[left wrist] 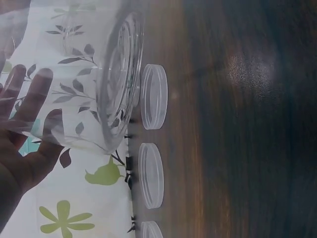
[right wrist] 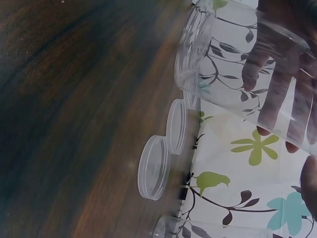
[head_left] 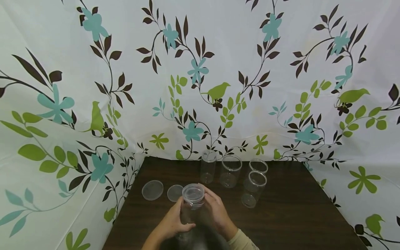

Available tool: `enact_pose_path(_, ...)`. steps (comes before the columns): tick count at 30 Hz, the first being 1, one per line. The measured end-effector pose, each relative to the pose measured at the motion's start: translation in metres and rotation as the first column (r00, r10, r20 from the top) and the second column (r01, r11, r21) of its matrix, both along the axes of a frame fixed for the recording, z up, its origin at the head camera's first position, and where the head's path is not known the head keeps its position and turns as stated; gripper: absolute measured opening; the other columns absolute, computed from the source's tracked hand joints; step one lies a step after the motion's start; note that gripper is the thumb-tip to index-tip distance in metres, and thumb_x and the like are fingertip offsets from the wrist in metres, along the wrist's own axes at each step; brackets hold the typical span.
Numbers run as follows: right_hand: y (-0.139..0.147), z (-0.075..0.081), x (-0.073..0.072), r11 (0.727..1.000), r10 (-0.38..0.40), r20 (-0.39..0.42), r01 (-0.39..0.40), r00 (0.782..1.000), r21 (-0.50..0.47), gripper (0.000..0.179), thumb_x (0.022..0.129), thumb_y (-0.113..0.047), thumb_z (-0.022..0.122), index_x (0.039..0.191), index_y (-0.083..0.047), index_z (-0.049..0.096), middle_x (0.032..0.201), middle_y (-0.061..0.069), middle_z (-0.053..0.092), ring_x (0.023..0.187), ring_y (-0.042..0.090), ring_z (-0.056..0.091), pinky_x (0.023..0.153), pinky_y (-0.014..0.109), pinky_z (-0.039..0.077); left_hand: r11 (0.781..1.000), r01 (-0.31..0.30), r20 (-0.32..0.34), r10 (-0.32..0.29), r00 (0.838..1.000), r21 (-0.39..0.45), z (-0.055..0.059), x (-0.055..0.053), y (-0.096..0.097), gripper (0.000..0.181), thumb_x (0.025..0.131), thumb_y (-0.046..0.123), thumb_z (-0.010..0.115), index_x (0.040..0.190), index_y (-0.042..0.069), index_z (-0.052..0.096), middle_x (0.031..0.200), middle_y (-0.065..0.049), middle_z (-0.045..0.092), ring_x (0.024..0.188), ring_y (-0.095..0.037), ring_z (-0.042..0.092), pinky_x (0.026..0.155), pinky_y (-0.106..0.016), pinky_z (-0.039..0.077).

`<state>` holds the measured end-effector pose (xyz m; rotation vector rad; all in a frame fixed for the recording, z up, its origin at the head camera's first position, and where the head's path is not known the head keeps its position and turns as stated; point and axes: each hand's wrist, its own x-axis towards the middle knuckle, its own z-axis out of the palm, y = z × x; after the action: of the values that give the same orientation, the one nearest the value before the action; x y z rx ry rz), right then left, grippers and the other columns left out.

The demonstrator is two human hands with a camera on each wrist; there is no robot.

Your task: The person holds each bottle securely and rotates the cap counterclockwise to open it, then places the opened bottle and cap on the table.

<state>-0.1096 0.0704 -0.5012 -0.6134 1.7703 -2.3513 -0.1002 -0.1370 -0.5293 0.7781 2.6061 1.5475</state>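
Note:
A clear plastic jar is held between both hands over the front half of the dark table, a round ringed end facing up. My left hand grips its left side, thumb across the near face. On the opposite side my right hand holds the jar, its fingers reaching along the wall. Through the clear wall in the right wrist view, several fingers of that hand show spread on the jar. The left wrist view shows the jar's lower end close over the tabletop.
Left of the jar lie a larger clear round lid and a smaller lid. Toward the back stand a narrow clear jar, a wide one and two more at right, the nearer jar overlapping the other. A patterned cloth rises behind.

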Motion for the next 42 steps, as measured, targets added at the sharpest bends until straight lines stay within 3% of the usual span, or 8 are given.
enact_pose_path(7,0.001,-0.003,-0.001,0.999,-0.024,0.026,0.025,0.999,-0.027,0.049,0.111,-0.015,0.034,0.150,0.013,0.033,0.156,0.027,0.038,0.135,0.008,0.049,0.110,0.024,0.038,1.000,-0.002,-0.009,0.002,1.000,-0.006,0.003,-0.001,0.000,0.091,0.070,0.025,0.094,0.143,0.008,0.042,0.127,-0.006,0.064,0.118,-0.023,0.059,0.100,-0.043,0.048)
enact_pose_path(13,0.004,-0.008,-0.001,1.000,-0.016,-0.027,0.015,1.000,-0.026,0.050,0.112,-0.017,0.030,0.148,0.016,0.033,0.153,0.028,0.042,0.135,0.008,0.048,0.110,0.024,0.037,0.999,-0.013,-0.013,0.012,1.000,-0.034,0.002,0.001,0.000,0.093,0.070,0.024,0.094,0.145,0.008,0.041,0.128,-0.004,0.063,0.119,-0.024,0.059,0.102,-0.048,0.046)
enact_pose_path(19,0.003,-0.011,-0.001,0.998,-0.060,-0.066,0.061,0.996,0.015,0.046,0.107,-0.010,0.047,0.146,0.012,0.039,0.143,0.028,0.051,0.124,0.012,0.056,0.102,0.026,0.045,1.000,-0.017,-0.043,0.016,0.999,-0.025,0.001,0.000,0.000,0.093,0.069,0.022,0.094,0.145,0.008,0.042,0.128,-0.004,0.064,0.118,-0.021,0.059,0.103,-0.046,0.046)
enact_pose_path(26,0.001,-0.014,-0.003,0.997,-0.064,-0.099,0.059,0.993,-0.053,0.052,0.101,-0.003,0.056,0.142,0.017,0.031,0.141,0.034,0.049,0.121,0.012,0.060,0.098,0.028,0.050,1.000,-0.002,-0.036,0.001,0.999,-0.028,0.000,0.000,0.002,0.097,0.070,0.020,0.093,0.148,0.005,0.039,0.128,-0.007,0.065,0.118,-0.022,0.060,0.103,-0.047,0.046)
enact_pose_path(32,0.000,-0.012,-0.005,0.990,-0.089,-0.096,0.077,0.991,-0.120,0.055,0.100,-0.005,0.057,0.139,0.020,0.027,0.136,0.016,0.060,0.116,0.013,0.062,0.096,0.029,0.051,0.999,-0.001,-0.045,-0.001,0.999,-0.039,-0.001,0.000,0.002,0.095,0.070,0.023,0.093,0.147,0.002,0.040,0.130,-0.008,0.064,0.118,-0.022,0.061,0.103,-0.047,0.047)
enact_pose_path(36,0.003,-0.006,-0.009,0.975,-0.156,-0.093,0.138,0.983,-0.171,0.053,0.100,-0.004,0.055,0.139,0.020,0.027,0.132,0.011,0.061,0.118,0.013,0.061,0.098,0.027,0.049,0.999,-0.020,-0.045,0.018,0.999,-0.046,-0.002,0.000,0.002,0.095,0.069,0.022,0.094,0.145,0.002,0.041,0.133,-0.010,0.062,0.121,-0.025,0.059,0.104,-0.049,0.046)
enact_pose_path(42,0.020,0.000,-0.023,0.941,-0.296,-0.044,0.284,0.954,-0.186,0.047,0.103,-0.003,0.048,0.141,0.014,0.028,0.127,0.007,0.059,0.113,0.010,0.060,0.092,0.028,0.051,0.995,-0.086,-0.005,0.086,0.996,-0.042,-0.005,-0.002,-0.007,0.099,0.069,0.028,0.094,0.146,-0.002,0.040,0.138,-0.014,0.058,0.128,-0.034,0.053,0.107,-0.055,0.041)
